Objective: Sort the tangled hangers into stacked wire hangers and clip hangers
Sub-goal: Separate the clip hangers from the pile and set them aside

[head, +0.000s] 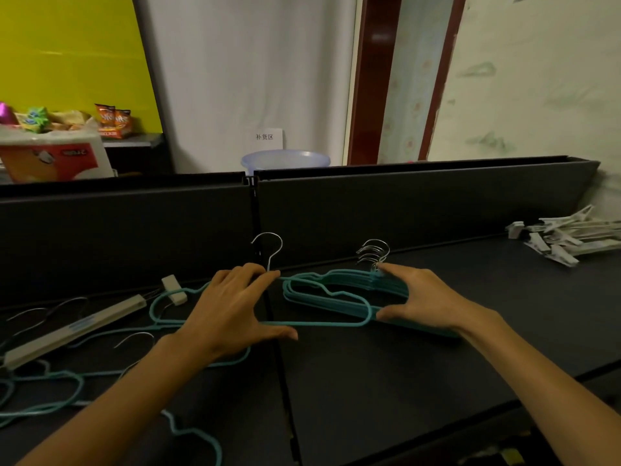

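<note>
Loose teal hangers [50, 381] are lying tangled on the counter [403, 364]. Left hand [232, 311], its grip closing on one hanger [322, 322], is sliding it onto the stack [349, 287]. Right hand [426, 304] is pinching the stack steady. Clip hangers [571, 240] are waiting far right.

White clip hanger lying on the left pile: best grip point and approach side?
Judging from the pose, grip the clip hanger mid-bar, coming from above. The long flat bar lies diagonally on top of the teal wire hangers, so its middle is exposed. Its far end near the clip is threaded through a teal loop, so lift, then slide it out toward the near-left.
</note>
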The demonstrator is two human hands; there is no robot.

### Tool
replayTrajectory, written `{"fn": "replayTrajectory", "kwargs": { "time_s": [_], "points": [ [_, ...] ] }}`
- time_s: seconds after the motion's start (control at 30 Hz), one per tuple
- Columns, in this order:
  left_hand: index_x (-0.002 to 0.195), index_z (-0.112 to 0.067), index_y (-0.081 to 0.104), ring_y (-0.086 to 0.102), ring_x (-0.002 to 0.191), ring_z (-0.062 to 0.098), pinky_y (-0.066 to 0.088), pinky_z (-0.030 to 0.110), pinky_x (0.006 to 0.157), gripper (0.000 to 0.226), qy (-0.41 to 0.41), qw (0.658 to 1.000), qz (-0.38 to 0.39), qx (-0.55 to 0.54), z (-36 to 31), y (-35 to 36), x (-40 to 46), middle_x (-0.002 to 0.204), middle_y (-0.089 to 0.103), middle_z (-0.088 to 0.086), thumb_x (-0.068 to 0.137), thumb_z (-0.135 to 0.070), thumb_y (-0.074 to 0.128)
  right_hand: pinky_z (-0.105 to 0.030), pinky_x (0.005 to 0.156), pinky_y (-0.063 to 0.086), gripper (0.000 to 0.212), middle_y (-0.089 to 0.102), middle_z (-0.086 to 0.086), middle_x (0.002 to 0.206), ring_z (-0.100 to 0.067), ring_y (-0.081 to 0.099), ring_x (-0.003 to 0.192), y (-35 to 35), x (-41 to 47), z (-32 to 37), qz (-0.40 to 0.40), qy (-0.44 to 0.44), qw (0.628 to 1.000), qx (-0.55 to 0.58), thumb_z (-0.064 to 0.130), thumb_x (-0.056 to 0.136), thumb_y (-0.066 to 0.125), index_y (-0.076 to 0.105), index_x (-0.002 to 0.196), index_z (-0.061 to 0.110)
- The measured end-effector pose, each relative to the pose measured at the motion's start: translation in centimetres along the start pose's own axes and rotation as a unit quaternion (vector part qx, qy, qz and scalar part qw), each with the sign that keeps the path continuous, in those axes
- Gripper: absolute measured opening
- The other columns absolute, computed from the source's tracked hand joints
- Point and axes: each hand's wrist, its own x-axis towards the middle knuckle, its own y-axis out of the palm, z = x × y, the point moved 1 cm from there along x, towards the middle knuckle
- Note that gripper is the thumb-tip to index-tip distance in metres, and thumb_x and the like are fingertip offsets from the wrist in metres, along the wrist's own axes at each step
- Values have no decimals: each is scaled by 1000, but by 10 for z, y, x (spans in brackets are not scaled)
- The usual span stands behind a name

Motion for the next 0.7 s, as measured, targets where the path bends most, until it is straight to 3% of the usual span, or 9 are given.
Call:
{"fn": "replayTrajectory", "kwargs": {
  "time_s": [0.43, 0.57, 0.7],
  "points": [
    [136, -19, 44, 54, 112, 23, 40, 38, 95, 103, 9, 1000, 1, -9, 8, 4, 6, 128, 52, 5, 63, -91, 32, -40, 105, 39, 101, 42, 5, 142, -13, 41, 127, 9, 10, -1, 2, -1, 1000, -5, 60, 61, 75, 25, 144, 33],
    [136, -19, 44, 54, 111, 21, 37, 34, 95, 103, 23, 1000, -7, -13, -1, 5, 17, 126, 53, 4, 64, -91, 28, -38, 102, 43, 109, 45, 9, 140, -8, 45, 123, 6, 4, 2, 0, -9, 1000, -9, 77, 51, 66, 26, 143, 34],
    [143, -22, 33, 45, 121, 19, 29, 33, 103, 109, 63, 998, 7, -29, -26, 7, 35, 135, 43, 2, 60, -93, 22, -37, 107, 36, 108, 35, 9, 146, -12, 37, 131, -14, -15, -8, -19, 5, 1000, -16, 71, 57, 71, 23, 146, 33]
  ]
}}
